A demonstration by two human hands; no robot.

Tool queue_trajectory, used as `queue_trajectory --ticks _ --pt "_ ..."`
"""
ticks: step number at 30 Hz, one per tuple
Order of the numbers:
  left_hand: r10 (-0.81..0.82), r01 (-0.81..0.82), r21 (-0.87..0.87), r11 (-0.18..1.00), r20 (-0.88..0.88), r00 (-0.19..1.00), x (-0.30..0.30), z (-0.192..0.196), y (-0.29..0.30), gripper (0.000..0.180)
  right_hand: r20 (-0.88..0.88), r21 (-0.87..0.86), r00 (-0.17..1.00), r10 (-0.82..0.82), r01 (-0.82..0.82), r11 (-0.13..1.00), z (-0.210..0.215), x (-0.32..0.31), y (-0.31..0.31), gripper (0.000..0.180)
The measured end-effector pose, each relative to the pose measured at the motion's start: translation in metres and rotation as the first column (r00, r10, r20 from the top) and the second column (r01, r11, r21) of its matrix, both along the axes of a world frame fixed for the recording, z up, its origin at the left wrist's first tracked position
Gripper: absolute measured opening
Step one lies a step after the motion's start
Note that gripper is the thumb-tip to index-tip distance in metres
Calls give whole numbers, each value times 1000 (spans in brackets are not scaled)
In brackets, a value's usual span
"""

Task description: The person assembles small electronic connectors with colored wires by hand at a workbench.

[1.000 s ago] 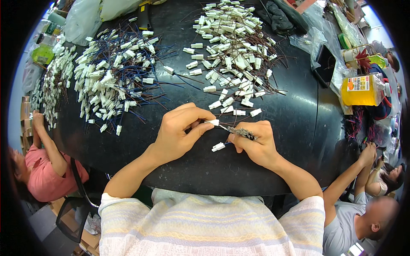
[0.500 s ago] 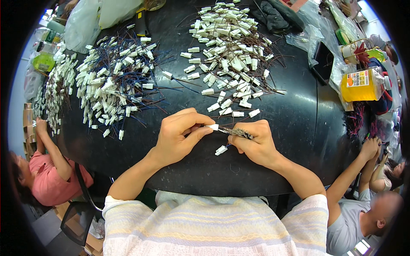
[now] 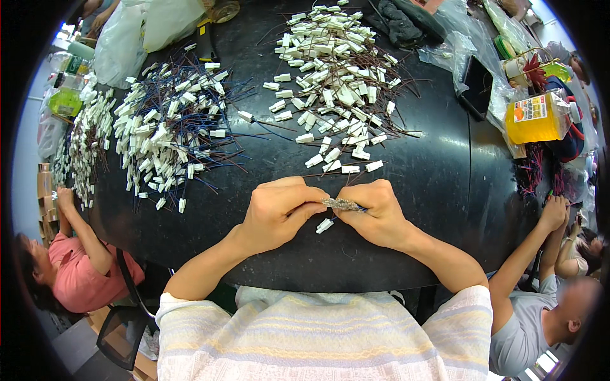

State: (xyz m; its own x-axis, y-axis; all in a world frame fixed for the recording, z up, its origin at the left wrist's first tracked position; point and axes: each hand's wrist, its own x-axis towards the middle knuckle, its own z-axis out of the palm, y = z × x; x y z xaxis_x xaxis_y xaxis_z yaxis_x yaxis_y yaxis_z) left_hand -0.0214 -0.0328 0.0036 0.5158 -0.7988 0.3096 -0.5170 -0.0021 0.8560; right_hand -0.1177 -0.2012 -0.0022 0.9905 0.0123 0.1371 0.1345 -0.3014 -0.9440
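Note:
My left hand [image 3: 279,209] is closed, thumb and forefinger pinched at the tip of a slim tool with a ragged grey wrapping [image 3: 343,204]. The white plug connector seen in these fingers a moment ago is now hidden by them. My right hand [image 3: 376,213] is closed round the tool's other end. Just below the tool, a small white connector [image 3: 325,225] on a blue wire shows beside my right fingers; whether they hold its wire is hidden. Ahead lies a heap of white connectors with brown wires [image 3: 337,82].
To the left is a pile of connectors with blue wires [image 3: 171,127], with another [image 3: 91,140] beyond it. A yellow-handled cutter [image 3: 204,41], dark phone [image 3: 475,89] and yellow liquid bottle [image 3: 537,117] lie on the black table [image 3: 432,184]. Co-workers sit on both sides.
My hands have come closer together, and my left fingers now cover the connector and the tool's tip. The hanging connector has shifted slightly left and down.

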Motion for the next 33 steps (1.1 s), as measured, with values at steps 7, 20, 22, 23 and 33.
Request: queue_trajectory --ticks 7,20,22,23,33 --pt "125 -127 119 985 20 992 8 6 7 11 -79 -17 996 -39 37 999 5 4 1 5" --pt "186 -224 43 974 416 890 25 -14 -13 16 -333 274 941 -55 152 950 14 3 -5 9" --pt "219 -232 31 972 230 948 23 -11 -8 13 -376 352 925 -56 198 915 15 4 -3 10" --pt "217 -230 28 973 227 949 21 -6 -7 13 -382 366 922 -62 213 906 11 2 -4 10" --pt "179 -156 136 978 -186 966 13 9 -3 13 -336 291 930 -147 251 923 12 1 -2 5"
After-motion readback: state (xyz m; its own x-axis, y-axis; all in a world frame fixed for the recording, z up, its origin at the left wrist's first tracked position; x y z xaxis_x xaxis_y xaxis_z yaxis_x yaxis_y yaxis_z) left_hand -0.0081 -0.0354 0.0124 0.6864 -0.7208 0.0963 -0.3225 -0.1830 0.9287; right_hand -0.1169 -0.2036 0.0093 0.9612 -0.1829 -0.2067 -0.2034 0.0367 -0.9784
